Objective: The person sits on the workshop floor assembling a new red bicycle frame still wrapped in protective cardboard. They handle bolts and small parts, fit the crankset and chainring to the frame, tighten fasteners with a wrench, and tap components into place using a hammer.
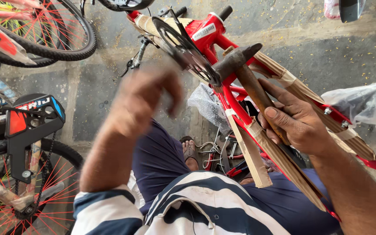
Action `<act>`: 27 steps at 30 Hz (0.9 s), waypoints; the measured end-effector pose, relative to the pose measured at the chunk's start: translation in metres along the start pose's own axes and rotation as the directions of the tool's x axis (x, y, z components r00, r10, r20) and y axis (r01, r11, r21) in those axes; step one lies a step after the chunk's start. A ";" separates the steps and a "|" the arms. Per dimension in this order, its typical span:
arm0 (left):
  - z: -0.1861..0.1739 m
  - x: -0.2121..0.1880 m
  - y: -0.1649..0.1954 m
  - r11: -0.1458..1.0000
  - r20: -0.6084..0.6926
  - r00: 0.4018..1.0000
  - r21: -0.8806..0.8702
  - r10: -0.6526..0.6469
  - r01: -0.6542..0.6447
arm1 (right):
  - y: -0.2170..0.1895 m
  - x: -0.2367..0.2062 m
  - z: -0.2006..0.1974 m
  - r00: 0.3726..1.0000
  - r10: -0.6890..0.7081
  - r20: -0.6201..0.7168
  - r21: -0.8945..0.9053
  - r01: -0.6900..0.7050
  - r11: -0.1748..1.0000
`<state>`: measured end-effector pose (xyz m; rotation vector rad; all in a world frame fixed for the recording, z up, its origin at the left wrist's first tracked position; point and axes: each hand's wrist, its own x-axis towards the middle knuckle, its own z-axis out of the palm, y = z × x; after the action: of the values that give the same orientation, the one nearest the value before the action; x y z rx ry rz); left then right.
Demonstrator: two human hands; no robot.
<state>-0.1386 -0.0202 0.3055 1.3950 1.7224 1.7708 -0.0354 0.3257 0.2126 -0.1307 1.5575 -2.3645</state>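
Note:
A red bicycle frame, partly wrapped in brown cardboard, lies across my lap with its black chainring facing up. My right hand grips the rusty handle of a hammer, whose dark head rests by the chainring at the bottom bracket. My left hand is blurred in the air, raised left of the chainring, fingers curled and holding nothing that I can see. A black pedal crank hangs behind the frame.
A bicycle with red spokes and a black chain guard stands at the left. Another wheel is at the top left. Plastic wrap lies at the right, bubble wrap under the frame. My sandalled foot rests on the concrete floor.

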 end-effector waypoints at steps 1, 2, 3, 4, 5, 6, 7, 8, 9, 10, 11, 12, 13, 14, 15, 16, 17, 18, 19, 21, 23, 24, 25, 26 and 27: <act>-0.008 0.011 0.010 0.994 -0.126 0.990 0.089 0.069 -0.058 | 0.001 0.000 -0.001 1.000 0.000 0.004 0.003 0.000 1.000; -0.013 0.022 0.015 0.978 -0.270 0.951 0.183 0.151 -0.104 | 0.001 0.000 -0.001 1.000 0.002 0.006 0.007 -0.002 1.000; -0.015 0.033 0.016 0.953 -0.400 0.881 0.261 0.251 -0.153 | 0.001 0.000 -0.002 1.000 0.005 0.009 0.011 -0.005 1.000; -0.015 0.045 0.012 0.924 -0.492 0.797 0.321 0.349 -0.206 | 0.001 0.000 -0.002 1.000 0.010 -0.003 -0.002 -0.010 1.000; -0.013 0.056 0.005 0.897 -0.549 0.721 0.364 0.423 -0.250 | 0.000 0.000 -0.002 1.000 0.016 -0.013 -0.016 -0.016 1.000; -0.011 0.066 -0.004 0.871 -0.579 0.659 0.401 0.480 -0.283 | -0.002 0.000 -0.002 1.000 0.019 -0.023 -0.032 -0.020 0.999; -0.010 0.075 -0.014 0.856 -0.595 0.621 0.420 0.510 -0.300 | -0.003 -0.001 -0.001 0.999 0.016 -0.036 -0.034 -0.017 0.999; -0.010 0.082 -0.025 0.846 -0.610 0.591 0.433 0.528 -0.310 | -0.004 -0.003 -0.001 0.999 0.016 -0.047 -0.036 -0.017 0.999; -0.011 0.088 -0.035 0.844 -0.627 0.566 0.432 0.535 -0.319 | -0.004 -0.005 0.000 0.998 0.016 -0.057 -0.036 -0.019 0.999; -0.014 0.092 -0.043 0.850 -0.659 0.537 0.403 0.527 -0.339 | -0.003 -0.008 0.002 0.998 -0.012 -0.068 -0.027 0.010 1.000; -0.017 0.093 -0.050 0.854 -0.690 0.508 0.361 0.515 -0.375 | -0.003 -0.011 0.003 0.996 -0.041 -0.079 -0.018 0.039 0.999; -0.021 0.095 -0.056 0.857 -0.728 0.475 0.319 0.495 -0.404 | -0.001 -0.014 0.004 0.994 -0.065 -0.091 -0.009 0.065 0.998; -0.024 0.095 -0.061 0.855 -0.763 0.440 0.280 0.474 -0.436 | 0.001 -0.017 0.005 0.995 -0.064 -0.073 0.001 0.065 0.998; -0.028 0.096 -0.064 0.844 -0.771 0.424 0.263 0.476 -0.467 | 0.003 -0.019 0.007 0.996 -0.066 -0.053 0.009 0.067 0.998; -0.030 0.095 -0.067 0.836 -0.772 0.419 0.252 0.477 -0.487 | 0.003 -0.022 0.007 0.997 -0.067 -0.034 0.020 0.067 0.998; -0.032 0.094 -0.069 0.828 -0.774 0.414 0.241 0.479 -0.507 | 0.002 -0.023 0.007 0.993 -0.075 -0.085 0.008 0.076 0.997; -0.033 0.093 -0.070 0.820 -0.767 0.416 0.240 0.488 -0.520 | 0.000 -0.025 0.008 0.987 -0.090 -0.133 -0.005 0.090 0.996; -0.033 0.092 -0.071 0.817 -0.763 0.419 0.238 0.492 -0.525 | -0.004 -0.025 0.008 0.978 -0.106 -0.180 -0.017 0.104 0.994; -0.034 0.092 -0.073 0.814 -0.760 0.421 0.237 0.496 -0.531 | -0.008 -0.027 0.010 0.935 -0.136 -0.328 0.014 0.148 0.989; -0.035 0.091 -0.075 0.813 -0.760 0.419 0.238 0.497 -0.532 | -0.021 -0.027 0.016 0.819 -0.261 -0.512 0.081 0.348 0.934; -0.037 0.091 -0.077 0.808 -0.761 0.412 0.239 0.501 -0.539 | -0.029 -0.026 0.027 0.799 -0.337 -0.498 0.172 0.473 0.864; -0.039 0.092 -0.079 0.805 -0.757 0.408 0.253 0.510 -0.537 | -0.030 -0.026 0.036 0.815 -0.360 -0.454 0.246 0.504 0.828; -0.041 0.092 -0.080 0.802 -0.753 0.403 0.267 0.520 -0.535 | -0.031 -0.022 0.041 0.858 -0.324 -0.399 0.245 0.440 0.864; -0.042 0.091 -0.082 0.806 -0.751 0.401 0.288 0.525 -0.517 | -0.029 -0.023 0.049 0.925 -0.233 -0.299 0.149 0.286 0.946; -0.043 0.090 -0.084 0.811 -0.753 0.400 0.294 0.523 -0.506 | -0.028 -0.021 0.053 0.953 -0.179 -0.244 0.069 0.201 0.977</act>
<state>-0.2490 0.0431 0.2772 1.2750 1.7401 3.1696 -0.0086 0.2953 0.2619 0.0259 1.5982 -2.6834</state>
